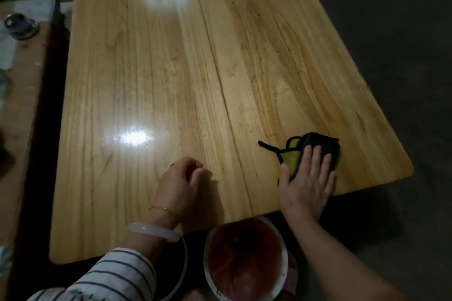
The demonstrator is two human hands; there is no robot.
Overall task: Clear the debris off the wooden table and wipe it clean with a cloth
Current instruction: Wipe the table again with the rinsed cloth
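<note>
Cloth (318,141), dark with a yellow-green side, lies near the wooden table's (146,68) right near corner. The right hand (308,183) presses flat on it, fingers straight and close together. The left hand (181,183) rests near the table's near edge, fingers loosely curled, holding nothing.

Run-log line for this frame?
phase: wiping | right hand pressing black-and-yellow cloth on light wooden table, near-right corner | left hand curled, resting on tabletop | red-lined round bin below near edge
</note>
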